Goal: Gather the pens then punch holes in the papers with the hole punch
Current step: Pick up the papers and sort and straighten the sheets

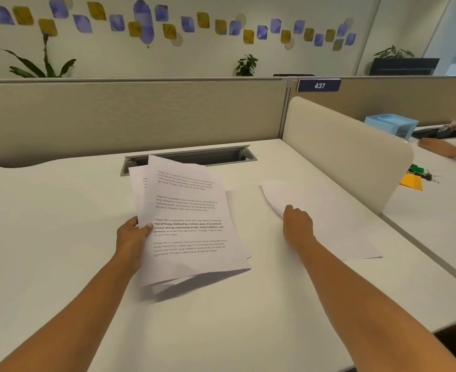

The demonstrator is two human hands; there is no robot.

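My left hand grips the left edge of a fanned stack of printed papers, held a little above the white desk, thumb on top. My right hand holds the curled near edge of a blank white sheet that lies on the desk to the right, its left side lifted. No pens and no hole punch show in this view.
A grey cable tray is set into the desk behind the papers. A beige divider bounds the right side. Beyond it are a blue drawer box, an orange item with keys and another person's hands.
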